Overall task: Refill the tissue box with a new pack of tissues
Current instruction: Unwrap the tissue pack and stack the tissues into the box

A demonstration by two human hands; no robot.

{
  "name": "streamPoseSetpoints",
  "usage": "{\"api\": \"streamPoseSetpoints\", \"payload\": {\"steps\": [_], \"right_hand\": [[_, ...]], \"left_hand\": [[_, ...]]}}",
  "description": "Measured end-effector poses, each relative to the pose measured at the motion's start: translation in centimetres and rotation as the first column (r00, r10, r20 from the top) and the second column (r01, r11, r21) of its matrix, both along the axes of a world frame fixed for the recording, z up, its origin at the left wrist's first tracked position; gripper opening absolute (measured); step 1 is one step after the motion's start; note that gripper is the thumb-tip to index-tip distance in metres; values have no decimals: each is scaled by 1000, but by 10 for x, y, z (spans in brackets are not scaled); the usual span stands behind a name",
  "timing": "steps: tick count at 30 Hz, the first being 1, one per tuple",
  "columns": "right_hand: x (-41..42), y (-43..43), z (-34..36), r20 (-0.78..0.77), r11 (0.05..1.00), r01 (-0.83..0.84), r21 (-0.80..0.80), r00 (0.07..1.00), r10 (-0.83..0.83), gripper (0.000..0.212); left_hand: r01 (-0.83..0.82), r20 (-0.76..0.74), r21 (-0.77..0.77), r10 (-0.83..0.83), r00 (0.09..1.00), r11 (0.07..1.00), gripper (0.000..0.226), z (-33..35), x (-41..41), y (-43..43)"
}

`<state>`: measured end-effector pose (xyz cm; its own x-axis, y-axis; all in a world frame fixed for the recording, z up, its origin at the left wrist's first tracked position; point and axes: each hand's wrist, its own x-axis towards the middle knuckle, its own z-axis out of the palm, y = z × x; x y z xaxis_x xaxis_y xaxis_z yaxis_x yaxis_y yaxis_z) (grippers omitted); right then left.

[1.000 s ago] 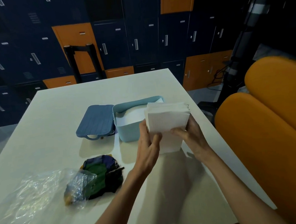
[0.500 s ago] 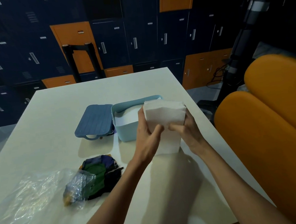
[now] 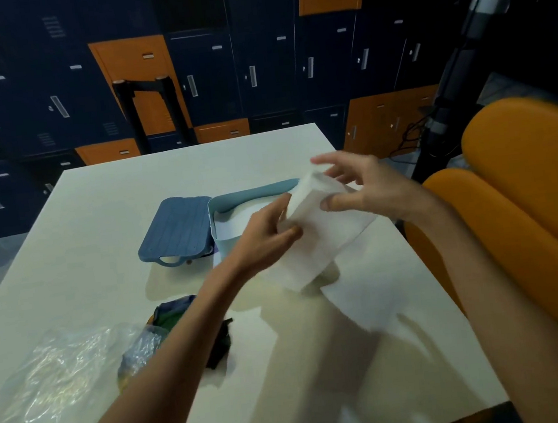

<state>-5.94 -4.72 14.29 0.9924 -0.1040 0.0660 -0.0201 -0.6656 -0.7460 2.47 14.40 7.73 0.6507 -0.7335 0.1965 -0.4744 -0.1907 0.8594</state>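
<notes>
Both my hands, left hand (image 3: 266, 233) and right hand (image 3: 367, 184), grip the tissue stack (image 3: 321, 231); next I must lower it into the open box (image 3: 226, 248).

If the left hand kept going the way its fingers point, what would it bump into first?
Probably nothing new: the left hand already grips the tissue stack, which its fingers point into. Depth unclear.

lid (image 3: 177, 234) left of tissue box (image 3: 235, 198), touching; tissue stack (image 3: 321, 237) right-front of box; plastic wrap (image 3: 52, 390) near-left on table (image 3: 97, 202).
</notes>
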Motion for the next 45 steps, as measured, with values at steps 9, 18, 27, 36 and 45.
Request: {"api": "streamPoseSetpoints", "payload": {"steps": [9, 18, 27, 36, 45], "right_hand": [[23, -22, 17, -19, 799, 309, 516, 936, -351, 16], [105, 2, -44, -200, 861, 504, 67, 852, -483, 15], [115, 7, -52, -262, 900, 431, -66, 863, -432, 21], [117, 11, -53, -267, 896, 321, -306, 875, -404, 19], [112, 15, -34, -76, 875, 207, -437, 961, -265, 43]], "left_hand": [[-132, -410, 70, 149, 900, 989, 36, 44, 55, 38], [-571, -134, 314, 631, 764, 758, 27, 5, 102, 27], [-585, 131, 420, 592, 795, 694, 24, 15, 108, 35], [-596, 361, 508, 475, 803, 622, 31, 2, 98, 31], [-294, 115, 580, 281, 953, 760, 62, 24, 117, 67]]}}
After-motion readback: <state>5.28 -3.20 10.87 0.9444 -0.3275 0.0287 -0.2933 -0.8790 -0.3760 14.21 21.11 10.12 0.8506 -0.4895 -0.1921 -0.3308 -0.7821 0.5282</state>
